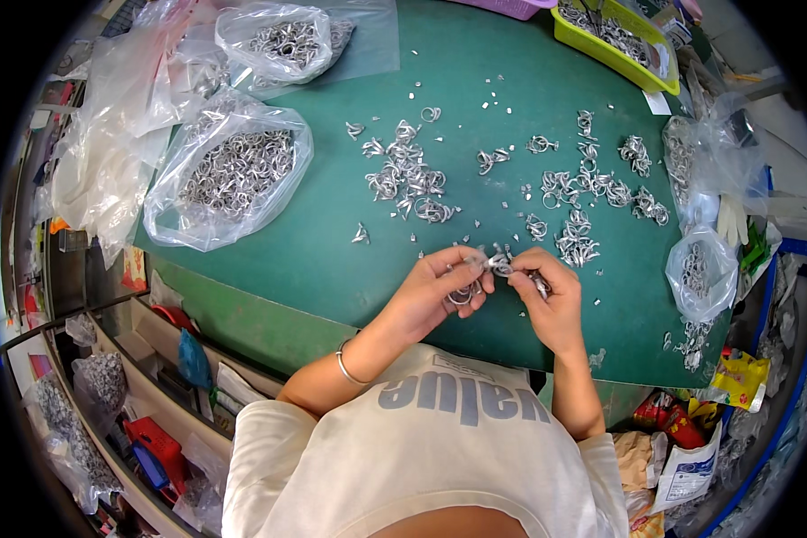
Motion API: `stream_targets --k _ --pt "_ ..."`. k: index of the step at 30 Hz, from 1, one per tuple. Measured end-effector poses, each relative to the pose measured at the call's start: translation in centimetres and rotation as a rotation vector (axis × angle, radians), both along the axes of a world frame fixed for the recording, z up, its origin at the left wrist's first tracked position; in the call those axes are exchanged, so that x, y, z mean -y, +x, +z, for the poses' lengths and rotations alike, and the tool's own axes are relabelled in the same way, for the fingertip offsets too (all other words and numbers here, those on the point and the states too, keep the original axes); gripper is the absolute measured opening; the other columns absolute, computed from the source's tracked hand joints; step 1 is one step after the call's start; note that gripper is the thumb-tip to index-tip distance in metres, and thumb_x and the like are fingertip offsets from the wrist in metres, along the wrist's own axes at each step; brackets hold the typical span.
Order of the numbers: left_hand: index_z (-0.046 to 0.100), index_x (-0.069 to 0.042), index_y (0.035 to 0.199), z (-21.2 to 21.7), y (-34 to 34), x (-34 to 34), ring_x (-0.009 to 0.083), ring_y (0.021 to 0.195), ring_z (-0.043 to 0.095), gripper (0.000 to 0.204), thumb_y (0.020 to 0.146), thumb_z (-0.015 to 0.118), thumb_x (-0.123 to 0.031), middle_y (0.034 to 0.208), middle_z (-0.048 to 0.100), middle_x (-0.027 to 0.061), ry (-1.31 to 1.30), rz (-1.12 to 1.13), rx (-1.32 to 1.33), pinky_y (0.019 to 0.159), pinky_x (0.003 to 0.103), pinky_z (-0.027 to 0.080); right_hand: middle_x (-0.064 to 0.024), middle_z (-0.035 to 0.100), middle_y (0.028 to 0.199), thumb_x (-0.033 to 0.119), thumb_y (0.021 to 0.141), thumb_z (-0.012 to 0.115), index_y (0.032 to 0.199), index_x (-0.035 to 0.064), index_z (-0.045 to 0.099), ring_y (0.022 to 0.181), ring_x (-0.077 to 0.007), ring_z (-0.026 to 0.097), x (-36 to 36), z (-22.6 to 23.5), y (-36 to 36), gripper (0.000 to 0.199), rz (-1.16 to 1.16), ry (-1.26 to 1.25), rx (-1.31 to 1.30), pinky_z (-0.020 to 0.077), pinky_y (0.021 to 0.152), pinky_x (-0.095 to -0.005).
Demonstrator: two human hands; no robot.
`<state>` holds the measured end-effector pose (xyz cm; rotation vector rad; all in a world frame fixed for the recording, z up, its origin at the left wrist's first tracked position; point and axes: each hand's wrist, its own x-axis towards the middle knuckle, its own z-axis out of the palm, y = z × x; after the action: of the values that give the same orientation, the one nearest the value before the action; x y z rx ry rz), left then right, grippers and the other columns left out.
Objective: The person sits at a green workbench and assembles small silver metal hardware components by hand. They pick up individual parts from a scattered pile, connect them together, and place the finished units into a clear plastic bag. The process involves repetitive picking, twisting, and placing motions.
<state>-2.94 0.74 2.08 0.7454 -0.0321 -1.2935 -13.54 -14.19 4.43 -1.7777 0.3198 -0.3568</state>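
Observation:
Over the near edge of the green table, my left hand [439,285] is closed on several silver rings [463,293], some hanging at its fingers. My right hand [554,300] pinches a silver ring [499,264] between thumb and forefinger, close against the left fingertips. Another bit of metal [540,284] shows inside the curled right fingers; its shape is partly hidden. Just beyond the hands lie a loose heap of silver rings [408,175] on the left and a cluster of rings [577,240] on the right. Tiny pale bits are scattered around them.
An open clear bag of rings [242,175] stands at the left, with another bag [287,40] behind it. A yellow-green basket [659,79] of metal parts sits at the far right. Along the right edge is a small bag of rings [701,273]. Drawers [143,350] flank the left.

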Motion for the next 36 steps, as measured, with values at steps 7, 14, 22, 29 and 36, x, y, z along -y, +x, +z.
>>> stream_targets --k 7,14,22,29,36 --pt "0.056 -0.002 0.101 0.5 -0.1 -0.1 0.0107 0.065 0.056 0.014 0.088 0.055 -0.008 0.092 0.06 0.0073 0.149 0.109 0.309 0.051 0.021 0.042 -0.0029 0.053 0.068 0.006 0.085 0.057 0.084 -0.0006 0.056 0.06 -0.0079 0.048 -0.2 -0.2 -0.4 0.006 -0.052 0.26 -0.139 0.0367 0.054 -0.022" --pt "0.06 0.0 0.096 1.5 -0.3 0.2 0.0087 0.066 0.056 0.013 0.083 0.059 0.001 0.1 0.059 0.0079 0.157 0.137 0.735 0.052 0.019 0.044 -0.0008 0.053 0.064 0.007 0.086 0.057 0.082 -0.0002 0.056 0.058 -0.0057 0.046 -0.6 0.2 -0.2 0.008 -0.005 0.136 -0.133 0.0361 0.052 -0.0215" --pt "0.058 0.002 0.088 1.4 -1.3 0.7 0.0097 0.067 0.057 0.007 0.081 0.059 0.001 0.101 0.058 0.012 0.129 0.329 0.847 0.054 0.019 0.046 0.0004 0.05 0.058 0.007 0.086 0.057 0.078 0.0005 0.056 0.052 -0.0042 0.044 -1.0 0.6 -0.2 0.011 -0.068 0.096 -0.136 0.0336 0.048 -0.0208" --pt "0.057 0.003 0.087 1.1 -0.9 0.2 0.0121 0.069 0.058 0.008 0.082 0.061 -0.002 0.101 0.057 0.0154 -0.055 0.27 1.027 0.054 0.021 0.047 -0.0004 0.05 0.055 0.006 0.085 0.058 0.077 0.0 0.056 0.049 -0.0039 0.042 -1.7 1.7 0.0 0.011 -0.209 0.005 -0.04 0.0317 0.044 -0.0201" --pt "0.056 0.001 0.098 2.3 -0.1 0.1 0.0113 0.067 0.056 0.021 0.089 0.056 -0.018 0.1 0.058 0.0148 0.01 0.152 0.315 0.05 0.02 0.042 -0.0029 0.051 0.055 0.003 0.084 0.06 0.08 0.0001 0.057 0.048 -0.0057 0.044 -0.6 0.9 0.3 0.006 -0.251 -0.248 -0.083 0.0338 0.044 -0.0216"
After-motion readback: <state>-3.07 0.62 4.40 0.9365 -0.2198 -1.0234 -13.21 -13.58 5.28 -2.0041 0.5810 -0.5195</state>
